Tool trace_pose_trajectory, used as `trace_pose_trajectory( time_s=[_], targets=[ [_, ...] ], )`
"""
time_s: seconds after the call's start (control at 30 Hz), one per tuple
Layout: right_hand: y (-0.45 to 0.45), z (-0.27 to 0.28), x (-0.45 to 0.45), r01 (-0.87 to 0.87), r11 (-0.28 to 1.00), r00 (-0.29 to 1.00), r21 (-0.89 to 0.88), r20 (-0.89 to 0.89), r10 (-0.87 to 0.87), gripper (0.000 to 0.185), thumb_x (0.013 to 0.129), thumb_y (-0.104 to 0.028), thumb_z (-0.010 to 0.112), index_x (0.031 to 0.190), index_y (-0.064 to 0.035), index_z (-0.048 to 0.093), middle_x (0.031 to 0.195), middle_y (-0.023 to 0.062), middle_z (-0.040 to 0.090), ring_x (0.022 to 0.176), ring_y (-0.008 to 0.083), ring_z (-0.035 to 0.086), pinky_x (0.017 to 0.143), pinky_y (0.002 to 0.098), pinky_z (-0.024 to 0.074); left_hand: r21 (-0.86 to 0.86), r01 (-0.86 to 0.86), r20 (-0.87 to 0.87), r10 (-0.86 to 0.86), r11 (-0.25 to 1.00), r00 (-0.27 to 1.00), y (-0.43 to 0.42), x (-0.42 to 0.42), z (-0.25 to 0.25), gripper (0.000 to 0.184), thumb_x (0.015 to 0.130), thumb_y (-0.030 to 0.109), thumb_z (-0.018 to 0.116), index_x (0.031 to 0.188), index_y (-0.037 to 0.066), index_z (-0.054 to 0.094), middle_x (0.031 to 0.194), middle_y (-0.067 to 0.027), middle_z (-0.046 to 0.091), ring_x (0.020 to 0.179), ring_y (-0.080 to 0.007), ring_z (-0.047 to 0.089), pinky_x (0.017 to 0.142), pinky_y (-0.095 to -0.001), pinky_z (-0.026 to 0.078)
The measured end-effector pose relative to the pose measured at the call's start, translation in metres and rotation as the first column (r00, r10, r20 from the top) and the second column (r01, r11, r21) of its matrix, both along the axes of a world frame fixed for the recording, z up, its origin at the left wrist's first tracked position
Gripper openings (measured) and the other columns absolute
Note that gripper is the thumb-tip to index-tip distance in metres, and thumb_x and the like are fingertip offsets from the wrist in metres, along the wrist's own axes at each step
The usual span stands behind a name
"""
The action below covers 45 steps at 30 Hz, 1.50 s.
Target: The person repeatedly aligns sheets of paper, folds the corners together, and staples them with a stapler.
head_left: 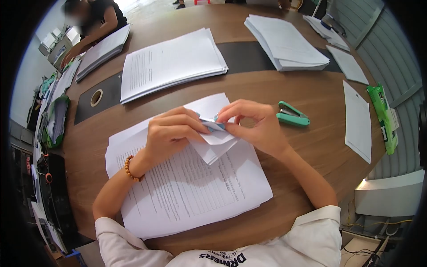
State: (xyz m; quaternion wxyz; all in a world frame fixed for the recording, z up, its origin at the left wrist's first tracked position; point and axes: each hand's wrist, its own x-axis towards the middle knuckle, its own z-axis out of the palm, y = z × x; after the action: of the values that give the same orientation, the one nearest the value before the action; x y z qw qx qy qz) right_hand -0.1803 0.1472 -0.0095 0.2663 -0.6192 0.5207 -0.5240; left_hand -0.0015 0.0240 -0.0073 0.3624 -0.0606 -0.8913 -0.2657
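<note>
My left hand (171,132), with a beaded bracelet at its wrist, is closed on the left side of a small folded white paper (218,141). From the right, my right hand (255,122) pinches the top of the same paper, where a small blue-and-white piece shows between the fingertips. What that piece is cannot be made out. Both hands are above a stack of printed sheets (191,191) near the table's front edge. A green stapler (293,115) lies just right of my right hand.
Paper stacks (173,62) (287,44) stand farther back. A tape roll (96,98) lies left, loose sheets (358,120) and a green packet (383,118) right. At the back left, a person's arm (100,33) reaches beside another stack (103,50).
</note>
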Motion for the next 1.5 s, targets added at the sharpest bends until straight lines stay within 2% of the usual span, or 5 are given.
trace_pose_trajectory(
  time_s=[0.5, 0.9, 1.13, 1.3, 1.5],
  targets=[
    [0.005, 0.005, 0.002, -0.239, 0.966, 0.952, 0.102, -0.170, 0.254, 0.057, 0.066, -0.012, 0.072, 0.117, -0.0044, 0.048, 0.101, 0.0097, 0.059, 0.093, 0.0234, 0.057, 0.079, 0.0333, 0.0466, 0.055, -0.038, -0.030, 0.040, 0.998, 0.999, 0.001, 0.001, -0.004, 0.023, 0.061, -0.010, 0.064, 0.074, 0.008, 0.069, 0.081, -0.0015, 0.065, 0.077, -0.0160, 0.058, 0.064, -0.0254, 0.051],
    [0.005, -0.004, 0.014, 0.086, 0.988, 0.993, 0.128, 0.067, -0.095, 0.017, 0.080, -0.009, 0.060, 0.096, -0.0008, 0.063, 0.073, 0.0012, 0.062, 0.067, 0.0056, 0.050, 0.060, 0.0238, 0.0429, -0.311, -0.305, -0.228, 0.240, 0.900, 0.943, 0.003, 0.006, 0.015, 0.046, 0.064, 0.006, 0.071, 0.108, 0.014, 0.059, 0.120, -0.0093, 0.049, 0.112, -0.0248, 0.043, 0.095, -0.0417, 0.030],
    [0.022, 0.032, -0.022, 0.390, 0.911, 0.901, -0.133, 0.260, -0.347, 0.019, 0.077, -0.008, 0.066, 0.092, 0.0024, 0.064, 0.078, 0.0015, 0.062, 0.066, 0.0063, 0.054, 0.058, 0.0214, 0.0442, 0.039, -0.699, -0.204, 0.690, 0.715, 0.694, -0.032, 0.107, 0.066, 0.090, 0.056, 0.034, 0.081, 0.128, 0.004, 0.036, 0.133, -0.0172, 0.034, 0.124, -0.0257, 0.032, 0.100, -0.0422, 0.024],
    [0.010, 0.040, -0.021, 0.476, 0.848, 0.868, -0.233, 0.281, -0.410, 0.019, 0.075, -0.010, 0.069, 0.089, 0.0028, 0.064, 0.079, 0.0046, 0.063, 0.068, 0.0080, 0.056, 0.060, 0.0224, 0.0455, 0.883, -0.111, 0.117, 0.016, 0.456, 0.993, -0.048, 0.125, 0.026, 0.064, 0.069, 0.021, 0.074, 0.121, 0.001, 0.043, 0.113, -0.0122, 0.054, 0.102, -0.0178, 0.054, 0.085, -0.0312, 0.044],
    [0.004, 0.051, -0.013, 0.473, 0.843, 0.838, -0.257, 0.427, -0.340, 0.020, 0.072, -0.010, 0.071, 0.087, 0.0019, 0.064, 0.079, 0.0068, 0.064, 0.071, 0.0107, 0.059, 0.062, 0.0234, 0.0471, 0.756, -0.287, -0.015, 0.454, 0.589, 0.891, -0.021, 0.104, 0.032, 0.021, 0.079, 0.004, 0.063, 0.098, -0.003, 0.057, 0.092, -0.0089, 0.062, 0.083, -0.0127, 0.060, 0.074, -0.0263, 0.048]
  ],
)
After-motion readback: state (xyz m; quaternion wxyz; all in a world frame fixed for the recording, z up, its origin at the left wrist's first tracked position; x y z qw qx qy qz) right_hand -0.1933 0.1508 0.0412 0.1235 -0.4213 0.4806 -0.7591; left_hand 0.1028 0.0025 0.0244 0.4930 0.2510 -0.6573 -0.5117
